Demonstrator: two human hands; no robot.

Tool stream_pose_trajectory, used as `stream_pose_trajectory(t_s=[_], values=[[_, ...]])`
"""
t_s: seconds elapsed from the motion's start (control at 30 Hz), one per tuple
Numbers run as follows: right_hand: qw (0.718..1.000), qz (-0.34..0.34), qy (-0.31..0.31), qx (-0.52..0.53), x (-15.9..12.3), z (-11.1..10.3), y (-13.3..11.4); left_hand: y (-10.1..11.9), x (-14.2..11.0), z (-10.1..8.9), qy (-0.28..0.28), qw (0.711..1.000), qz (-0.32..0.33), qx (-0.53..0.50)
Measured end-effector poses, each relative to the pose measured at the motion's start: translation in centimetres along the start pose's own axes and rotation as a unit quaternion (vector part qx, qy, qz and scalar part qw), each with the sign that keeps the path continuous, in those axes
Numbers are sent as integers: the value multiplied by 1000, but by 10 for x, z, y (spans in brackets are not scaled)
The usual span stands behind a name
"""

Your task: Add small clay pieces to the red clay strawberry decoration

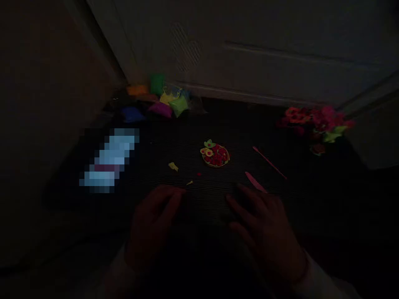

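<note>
The scene is very dark. My left hand [156,224] is at the table's near side, its thumb and forefinger close together; anything between them is too dark to make out. My right hand [264,228] has its fingers spread, with nothing visible in them, just below a pink plastic clay knife [254,182]. Ahead, between the hands, lies a small round clay piece [217,156] with a yellow rim, red bits, yellow-and-red rounds and a green leaf shape. A yellow clay scrap [173,166], a thin yellow bit [190,182] and a tiny red bit [199,174] lie left of it.
A thin pink stick tool [269,162] lies to the right on the dark table [218,120]. Several coloured clay packets [160,109] are heaped at the back left. A lit, blurred-out screen [110,160] is at the left. Red and pink flowers [324,118] stand back right.
</note>
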State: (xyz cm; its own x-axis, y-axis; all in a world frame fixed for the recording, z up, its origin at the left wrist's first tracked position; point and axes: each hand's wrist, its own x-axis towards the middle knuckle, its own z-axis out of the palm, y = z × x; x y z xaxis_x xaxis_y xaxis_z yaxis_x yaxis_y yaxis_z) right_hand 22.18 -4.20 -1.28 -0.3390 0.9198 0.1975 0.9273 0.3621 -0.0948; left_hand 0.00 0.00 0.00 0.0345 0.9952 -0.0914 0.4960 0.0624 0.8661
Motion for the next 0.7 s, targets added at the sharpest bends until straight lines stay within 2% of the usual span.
stream_pose_trajectory(t_s=[0.47, 0.6, 0.7], values=[[999, 20, -20, -20, 1, 1, -1, -2, 3, 2, 16, 999, 34, 25], [1000, 1, -25, -9, 0, 2, -2, -2, 4, 3, 16, 999, 43, 23], [999, 21, -19, -23, -1, 2, -3, -2, 4, 2, 14, 998, 46, 27]])
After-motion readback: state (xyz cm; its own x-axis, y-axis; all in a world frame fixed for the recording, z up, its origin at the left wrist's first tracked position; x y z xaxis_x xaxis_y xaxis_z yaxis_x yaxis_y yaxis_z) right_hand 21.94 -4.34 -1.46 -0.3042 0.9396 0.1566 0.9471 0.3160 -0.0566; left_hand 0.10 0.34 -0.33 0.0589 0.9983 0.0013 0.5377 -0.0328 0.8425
